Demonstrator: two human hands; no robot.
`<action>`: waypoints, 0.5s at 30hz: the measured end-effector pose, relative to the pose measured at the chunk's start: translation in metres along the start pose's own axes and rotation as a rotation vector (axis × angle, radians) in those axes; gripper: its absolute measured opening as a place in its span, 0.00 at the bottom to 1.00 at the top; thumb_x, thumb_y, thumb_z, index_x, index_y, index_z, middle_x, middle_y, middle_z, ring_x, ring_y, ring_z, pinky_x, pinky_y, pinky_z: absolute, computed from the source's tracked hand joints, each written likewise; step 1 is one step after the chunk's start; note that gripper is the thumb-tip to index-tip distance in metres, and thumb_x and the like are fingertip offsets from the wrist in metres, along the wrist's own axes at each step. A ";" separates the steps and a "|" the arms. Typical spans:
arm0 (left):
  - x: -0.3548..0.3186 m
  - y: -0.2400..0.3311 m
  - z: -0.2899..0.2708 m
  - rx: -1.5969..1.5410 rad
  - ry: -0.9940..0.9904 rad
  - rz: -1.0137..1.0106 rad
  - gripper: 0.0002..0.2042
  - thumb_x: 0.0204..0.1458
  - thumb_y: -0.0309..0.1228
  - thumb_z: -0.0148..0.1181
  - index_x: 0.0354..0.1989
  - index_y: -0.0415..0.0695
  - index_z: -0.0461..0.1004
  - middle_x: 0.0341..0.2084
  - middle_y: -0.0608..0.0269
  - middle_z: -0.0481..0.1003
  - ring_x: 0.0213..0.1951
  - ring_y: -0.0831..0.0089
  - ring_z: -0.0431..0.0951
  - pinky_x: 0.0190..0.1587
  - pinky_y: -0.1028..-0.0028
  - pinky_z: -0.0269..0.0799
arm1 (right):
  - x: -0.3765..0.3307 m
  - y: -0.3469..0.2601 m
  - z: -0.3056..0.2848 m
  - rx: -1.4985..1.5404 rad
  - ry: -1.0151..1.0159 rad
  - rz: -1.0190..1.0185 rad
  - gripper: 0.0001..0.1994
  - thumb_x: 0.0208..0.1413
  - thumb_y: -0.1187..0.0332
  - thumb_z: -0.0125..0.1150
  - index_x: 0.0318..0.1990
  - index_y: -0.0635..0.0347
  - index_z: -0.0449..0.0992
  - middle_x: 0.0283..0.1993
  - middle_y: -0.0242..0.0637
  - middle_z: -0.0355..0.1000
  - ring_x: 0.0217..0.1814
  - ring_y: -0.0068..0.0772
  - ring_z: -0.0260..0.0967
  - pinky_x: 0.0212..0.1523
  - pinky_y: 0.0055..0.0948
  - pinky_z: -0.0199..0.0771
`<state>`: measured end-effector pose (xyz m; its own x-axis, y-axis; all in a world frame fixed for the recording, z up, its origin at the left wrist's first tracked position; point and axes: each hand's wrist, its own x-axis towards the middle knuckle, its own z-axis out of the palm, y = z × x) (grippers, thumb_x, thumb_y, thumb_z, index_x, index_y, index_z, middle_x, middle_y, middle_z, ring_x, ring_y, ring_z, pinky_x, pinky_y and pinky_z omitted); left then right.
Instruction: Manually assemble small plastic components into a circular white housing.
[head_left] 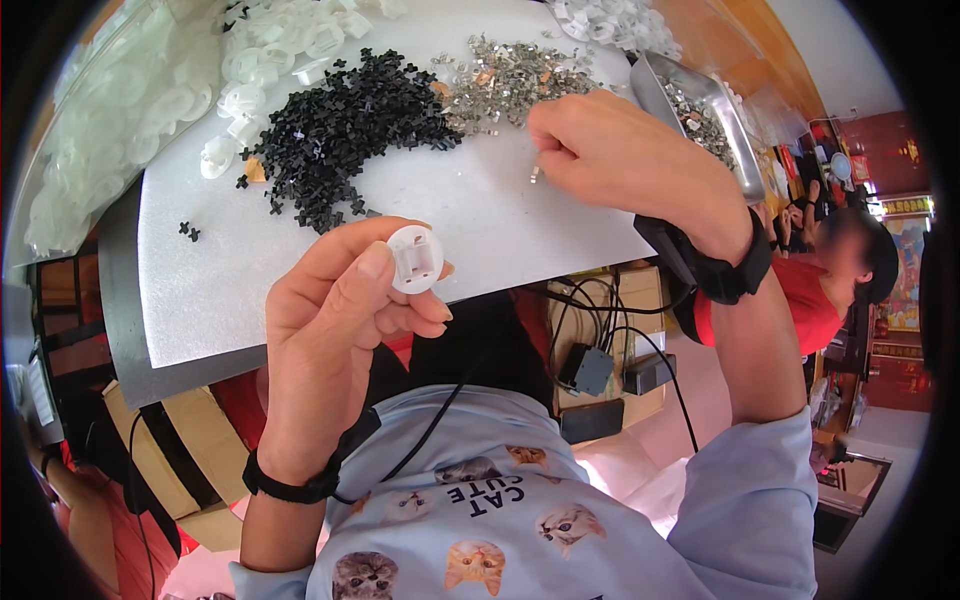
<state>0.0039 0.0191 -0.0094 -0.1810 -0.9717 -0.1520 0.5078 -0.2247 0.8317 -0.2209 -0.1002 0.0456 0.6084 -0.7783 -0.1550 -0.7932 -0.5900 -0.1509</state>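
Note:
My left hand (340,300) is closed on a round white plastic part (416,259), pinched between thumb and fingers near the table's front edge. The part's recessed side, with a raised rectangular frame inside, faces up. My right hand (590,145) is over the table, at the near edge of a heap of small silvery metal pieces (515,80). Its fingers are curled together, and a small metal piece (535,175) shows right at the fingertips. The palm side of this hand is hidden.
Black cross-shaped pieces (340,125) lie heaped left of the metal ones. A clear bag (120,130) of white parts stands at the left. A metal tray (745,165) sits at the right edge. Cables and a cardboard box (640,345) are below the table; another person (840,270) sits at the right.

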 end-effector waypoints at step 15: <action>0.001 -0.001 0.002 0.031 0.004 0.014 0.17 0.62 0.31 0.41 0.50 0.29 0.67 0.35 0.43 0.76 0.30 0.72 0.79 0.34 0.77 0.78 | 0.006 0.013 0.013 0.048 0.054 0.194 0.09 0.49 0.71 0.53 0.22 0.68 0.67 0.15 0.41 0.61 0.16 0.34 0.58 0.20 0.34 0.58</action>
<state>0.0017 0.0185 -0.0099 -0.1705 -0.9750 -0.1422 0.4843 -0.2086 0.8497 -0.2266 -0.1097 0.0300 0.4411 -0.8875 -0.1334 -0.8925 -0.4181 -0.1695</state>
